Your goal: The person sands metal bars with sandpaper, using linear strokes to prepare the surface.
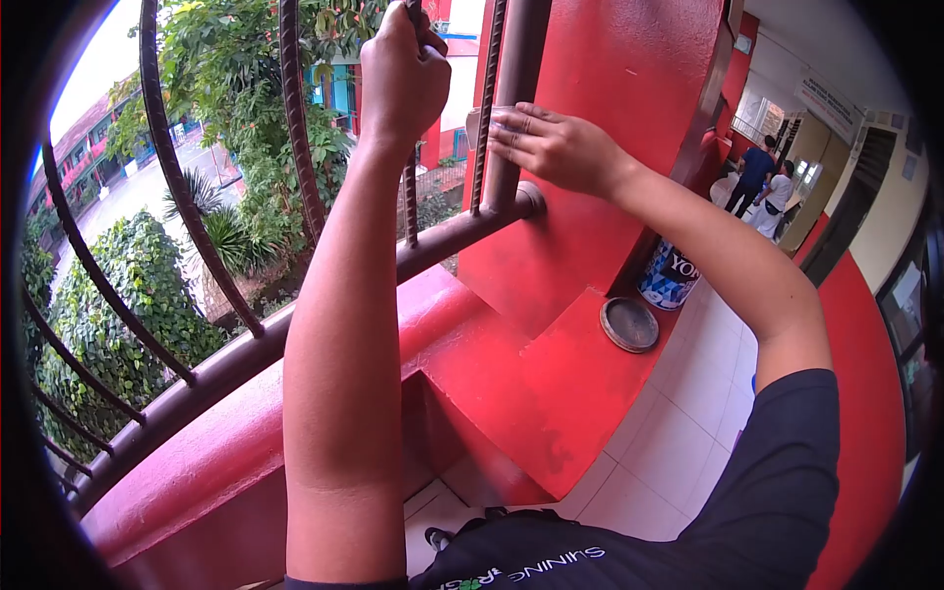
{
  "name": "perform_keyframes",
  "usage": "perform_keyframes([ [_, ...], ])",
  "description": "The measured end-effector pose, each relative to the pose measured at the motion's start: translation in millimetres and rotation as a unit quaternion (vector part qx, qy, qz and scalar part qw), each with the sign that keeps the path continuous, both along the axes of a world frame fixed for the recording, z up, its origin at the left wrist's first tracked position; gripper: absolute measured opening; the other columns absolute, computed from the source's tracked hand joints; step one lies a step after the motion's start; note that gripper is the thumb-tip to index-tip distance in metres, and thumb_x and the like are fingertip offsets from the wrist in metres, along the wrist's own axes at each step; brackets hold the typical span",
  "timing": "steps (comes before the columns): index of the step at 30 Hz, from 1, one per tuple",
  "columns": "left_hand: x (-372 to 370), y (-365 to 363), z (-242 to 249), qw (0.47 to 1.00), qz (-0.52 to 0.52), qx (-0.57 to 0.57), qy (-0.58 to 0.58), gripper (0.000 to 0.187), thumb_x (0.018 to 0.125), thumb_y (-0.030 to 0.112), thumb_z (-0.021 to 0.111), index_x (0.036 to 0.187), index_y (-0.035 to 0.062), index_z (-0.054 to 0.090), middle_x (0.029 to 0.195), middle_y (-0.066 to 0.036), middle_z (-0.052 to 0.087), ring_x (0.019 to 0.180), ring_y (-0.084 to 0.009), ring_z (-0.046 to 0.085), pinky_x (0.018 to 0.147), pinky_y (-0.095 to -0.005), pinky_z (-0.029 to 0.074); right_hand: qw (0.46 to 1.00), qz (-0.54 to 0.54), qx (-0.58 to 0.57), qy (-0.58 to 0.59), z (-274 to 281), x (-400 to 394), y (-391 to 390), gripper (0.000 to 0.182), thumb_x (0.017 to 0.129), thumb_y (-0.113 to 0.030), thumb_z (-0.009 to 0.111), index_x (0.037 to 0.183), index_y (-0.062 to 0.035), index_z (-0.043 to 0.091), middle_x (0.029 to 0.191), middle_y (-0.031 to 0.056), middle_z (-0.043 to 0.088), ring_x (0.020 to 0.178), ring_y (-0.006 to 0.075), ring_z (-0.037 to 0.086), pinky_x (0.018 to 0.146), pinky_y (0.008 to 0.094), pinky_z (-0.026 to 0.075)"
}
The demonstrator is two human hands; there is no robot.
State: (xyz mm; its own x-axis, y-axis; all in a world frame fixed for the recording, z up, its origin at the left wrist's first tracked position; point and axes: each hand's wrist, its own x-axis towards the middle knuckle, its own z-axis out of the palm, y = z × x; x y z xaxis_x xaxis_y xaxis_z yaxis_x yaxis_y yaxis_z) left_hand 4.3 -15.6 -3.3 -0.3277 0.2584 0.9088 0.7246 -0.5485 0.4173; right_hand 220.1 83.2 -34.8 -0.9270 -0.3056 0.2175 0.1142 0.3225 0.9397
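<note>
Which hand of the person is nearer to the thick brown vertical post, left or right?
Right. The right hand has its fingers across the thick post; the left hand is farther away, gripping a thinner bar.

Open at left, closed at upper centre
Between the upright bars at left, room for a hand is left above the bottom rail; at upper centre, passage is barred by the thick post and red pillar. Space over the red ledge is bounded at right by a round dish and a can.
</note>
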Motion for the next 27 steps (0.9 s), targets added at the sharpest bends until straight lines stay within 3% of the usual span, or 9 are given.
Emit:
perform_keyframes([
  [2,-2.9,4.1,-0.8,0.999,0.002,0.033,0.000,0.010,0.090,-0.003,0.051,0.098,0.0014,0.056,0.077,-0.009,0.072,0.069,-0.0202,0.069,0.070,-0.0353,0.055,0.996,-0.039,0.030,0.070,27.0,1.5,-0.8,0.038,0.096,-0.014,0.057,0.131,-0.0104,0.071,0.138,0.0049,0.068,0.140,0.0201,0.056,0.121,0.0399,0.043],
  [3,-8.8,4.6,-0.9,1.000,-0.022,-0.004,0.007,0.021,0.091,-0.001,0.055,0.112,0.0011,0.056,0.096,-0.014,0.072,0.086,-0.0227,0.070,0.082,-0.0394,0.055,0.997,-0.036,0.029,0.067,26.5,-2.4,-1.2,0.038,0.096,-0.014,0.057,0.131,-0.0104,0.071,0.138,0.0049,0.068,0.140,0.0201,0.056,0.121,0.0399,0.043],
  [5,-8.4,7.3,-1.5,0.999,0.001,0.038,0.021,0.018,0.086,-0.007,0.048,0.101,0.0010,0.054,0.086,-0.015,0.067,0.078,-0.0248,0.066,0.074,-0.0392,0.052,0.974,-0.059,0.028,0.216,11.9,-1.2,-9.9,0.042,0.096,-0.015,0.056,0.135,-0.0044,0.067,0.145,0.0078,0.064,0.144,0.0183,0.052,0.121,0.0371,0.041],
  [8,-1.3,4.6,0.7,0.991,0.004,0.127,0.050,0.013,0.083,-0.011,0.042,0.086,-0.0004,0.049,0.069,-0.020,0.059,0.065,-0.0354,0.061,0.063,-0.0441,0.047,0.987,-0.082,-0.110,0.083,-89.0,2.3,-21.1,0.041,0.096,-0.014,0.057,0.132,0.0004,0.068,0.140,0.0131,0.068,0.142,0.0191,0.054,0.120,0.0377,0.042],
  [13,-2.1,5.6,4.1,0.993,0.027,0.111,0.037,0.013,0.084,-0.009,0.043,0.089,0.0002,0.051,0.072,-0.021,0.063,0.069,-0.0394,0.064,0.065,-0.0456,0.048,0.962,-0.055,-0.069,0.258,-41.3,-7.9,-27.9,0.035,0.094,-0.015,0.059,0.124,-0.0038,0.074,0.133,0.0087,0.072,0.130,0.0215,0.064,0.113,0.0380,0.050],
  [17,0.1,3.4,1.8,0.993,0.039,0.103,0.045,0.012,0.085,-0.009,0.045,0.090,-0.0005,0.052,0.075,-0.022,0.064,0.073,-0.0399,0.066,0.068,-0.0459,0.050,0.982,-0.050,-0.155,0.099,-117.4,-1.4,-10.4,0.035,0.097,-0.012,0.055,0.126,-0.0038,0.073,0.136,0.0087,0.071,0.133,0.0230,0.062,0.115,0.0379,0.048],
  [20,-3.2,2.5,0.4,0.994,0.046,0.093,0.039,0.012,0.086,-0.009,0.047,0.092,-0.0005,0.053,0.078,-0.023,0.065,0.075,-0.0405,0.066,0.070,-0.0464,0.050,0.959,-0.044,-0.174,0.221,-77.2,-0.6,-28.6,0.035,0.096,-0.012,0.055,0.126,-0.0042,0.073,0.137,0.0065,0.070,0.134,0.0220,0.061,0.115,0.0373,0.048],
  [24,-0.4,2.1,1.8,0.996,0.030,0.082,0.026,0.011,0.086,-0.007,0.047,0.093,-0.0010,0.053,0.078,-0.024,0.065,0.077,-0.0421,0.067,0.071,-0.0476,0.050,0.968,-0.076,-0.154,0.184,-132.9,6.5,-34.8,0.040,0.095,-0.011,0.055,0.131,-0.0093,0.072,0.140,0.0058,0.068,0.138,0.0227,0.058,0.118,0.0377,0.046],
  [27,0.9,-0.7,0.6,0.995,0.048,0.085,0.023,0.011,0.086,-0.007,0.047,0.093,-0.0012,0.053,0.079,-0.024,0.065,0.077,-0.0424,0.067,0.070,-0.0481,0.050,0.887,-0.010,-0.351,0.299,-116.2,22.2,-38.4,0.050,0.091,0.003,0.052,0.137,-0.0042,0.068,0.129,0.0137,0.073,0.126,0.0303,0.066,0.110,0.0363,0.052],
])
